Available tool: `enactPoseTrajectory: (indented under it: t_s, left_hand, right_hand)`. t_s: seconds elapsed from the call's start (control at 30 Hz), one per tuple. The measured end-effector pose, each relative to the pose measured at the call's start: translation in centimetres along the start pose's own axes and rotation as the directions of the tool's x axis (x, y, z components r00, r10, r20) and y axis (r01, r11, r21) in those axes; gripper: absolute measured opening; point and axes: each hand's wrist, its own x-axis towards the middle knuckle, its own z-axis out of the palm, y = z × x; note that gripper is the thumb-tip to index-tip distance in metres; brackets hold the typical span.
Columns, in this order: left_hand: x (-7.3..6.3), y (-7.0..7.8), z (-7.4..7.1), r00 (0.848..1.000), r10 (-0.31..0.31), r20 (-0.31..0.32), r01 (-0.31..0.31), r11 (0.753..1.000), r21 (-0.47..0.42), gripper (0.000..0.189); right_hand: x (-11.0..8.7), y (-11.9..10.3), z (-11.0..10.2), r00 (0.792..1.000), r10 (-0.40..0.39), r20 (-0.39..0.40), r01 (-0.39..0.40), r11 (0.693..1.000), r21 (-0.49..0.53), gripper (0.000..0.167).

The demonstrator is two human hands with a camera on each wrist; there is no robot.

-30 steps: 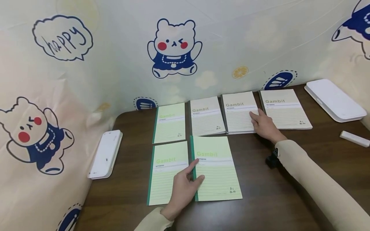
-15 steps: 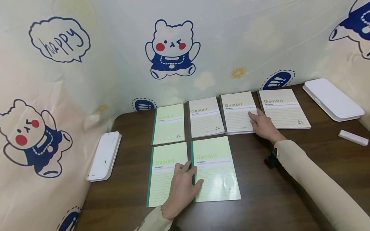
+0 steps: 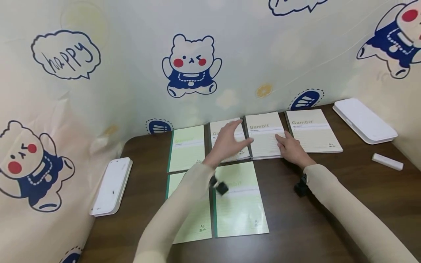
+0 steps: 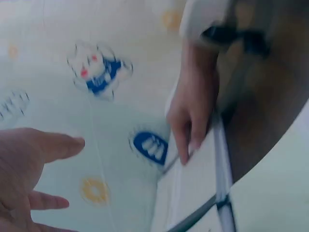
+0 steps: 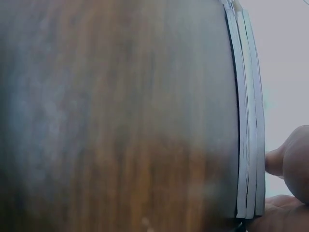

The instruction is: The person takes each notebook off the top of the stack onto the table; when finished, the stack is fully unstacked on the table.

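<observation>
Over the back row of notebooks, my left hand (image 3: 227, 142) hovers with thumb and fingers spread, holding nothing. It covers part of a white notebook (image 3: 215, 128). To its right lies a stack of white notebooks (image 3: 264, 142). My right hand (image 3: 292, 148) rests its fingertips on that stack's right edge. In the right wrist view, the layered edges of a notebook stack (image 5: 248, 121) stand beside my fingers. Another white notebook stack (image 3: 312, 133) is just right of that hand. Green notebooks lie at the back left (image 3: 187, 146) and in front (image 3: 241, 212); my left sleeve partly hides another green notebook (image 3: 200, 219).
A white case (image 3: 112, 186) lies at the table's left edge, and a larger white case (image 3: 365, 120) at the back right. Near it is a small white bar (image 3: 388, 161). A printed cloth (image 3: 131, 73) hangs behind the brown table (image 3: 296, 230).
My left hand has lifted off the front green notebooks and moved forward over the back row. The right hand stays at the white stack. The head view has shifted slightly.
</observation>
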Motion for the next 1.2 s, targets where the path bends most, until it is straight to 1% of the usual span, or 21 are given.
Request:
enactPoseTrajectory:
  t_s: [0.07,0.1,0.17,0.23,0.27,0.3,0.33,0.4,0.47,0.53,0.63,0.7,0.77,0.87,1.03,1.2]
  left_hand:
    - [3.0,-0.8,1.2,0.998,-0.040,0.045,0.040,0.999,-0.007,0.082]
    - [4.1,-1.4,2.0,0.995,-0.068,0.077,0.069,0.998,-0.010,0.085]
    - [5.7,-2.7,3.7,0.981,-0.133,0.140,0.137,0.990,-0.017,0.090]
    - [6.4,-3.8,5.3,0.963,-0.179,0.203,0.182,0.983,0.004,0.094]
    - [6.6,-4.2,6.0,0.953,-0.196,0.229,0.196,0.980,0.024,0.096]
    - [6.7,-4.5,6.7,0.948,-0.201,0.247,0.195,0.980,0.047,0.098]
    - [6.8,-4.7,7.2,0.946,-0.202,0.253,0.191,0.979,0.069,0.099]
    - [7.0,-4.7,7.8,0.951,-0.185,0.248,0.165,0.981,0.098,0.101]
    - [7.1,-4.5,8.2,0.959,-0.167,0.229,0.142,0.982,0.123,0.102]
    - [7.2,-4.3,8.4,0.966,-0.154,0.207,0.132,0.984,0.116,0.102]
    - [7.5,-4.2,8.8,0.969,-0.149,0.196,0.128,0.985,0.113,0.102]
    - [7.6,-4.2,9.0,0.969,-0.147,0.196,0.127,0.986,0.110,0.102]
    - [7.6,-4.4,9.0,0.969,-0.155,0.192,0.135,0.985,0.110,0.103]
    - [7.5,-4.5,8.9,0.970,-0.149,0.194,0.129,0.985,0.112,0.103]
    - [7.6,-4.5,8.7,0.969,-0.143,0.201,0.128,0.988,0.085,0.098]
    - [7.6,-4.5,8.3,0.964,-0.152,0.218,0.149,0.988,0.030,0.095]
  right_hand:
    - [0.0,-0.1,0.5,1.000,-0.001,-0.004,0.001,1.000,0.003,0.047]
    - [0.0,-0.1,0.7,1.000,-0.004,-0.009,0.004,1.000,0.005,0.047]
    - [0.0,-0.2,1.2,1.000,-0.006,-0.013,0.006,1.000,0.003,0.046]
    - [0.1,-0.3,1.4,1.000,-0.008,-0.012,0.008,1.000,0.002,0.046]
    - [0.1,-0.4,1.4,1.000,-0.007,-0.011,0.007,1.000,0.002,0.046]
    - [0.0,-0.5,1.4,1.000,-0.008,-0.010,0.008,1.000,0.000,0.046]
    - [0.0,-0.6,1.3,1.000,-0.008,-0.010,0.008,1.000,0.000,0.046]
    - [0.0,-0.6,1.0,1.000,-0.010,-0.016,0.010,1.000,0.001,0.046]
    - [0.1,-0.6,0.6,1.000,-0.009,-0.025,0.009,1.000,-0.001,0.046]
    - [0.2,-0.4,0.2,1.000,0.002,-0.030,-0.001,1.000,0.005,0.046]
    - [0.5,-0.1,-0.2,0.999,0.032,-0.027,-0.031,0.999,0.023,0.047]
    - [0.9,0.0,-0.3,0.999,0.050,-0.021,-0.050,0.999,0.013,0.050]
    - [1.5,-0.1,-0.3,0.998,0.058,-0.019,-0.058,0.998,-0.005,0.053]
    - [2.3,-0.2,-0.3,0.996,0.085,-0.012,-0.085,0.996,-0.028,0.056]
    - [2.8,-0.1,-1.1,0.986,0.167,0.007,-0.168,0.985,0.040,0.055]
    - [2.9,0.0,-2.6,0.980,0.198,0.003,-0.198,0.978,0.064,0.047]
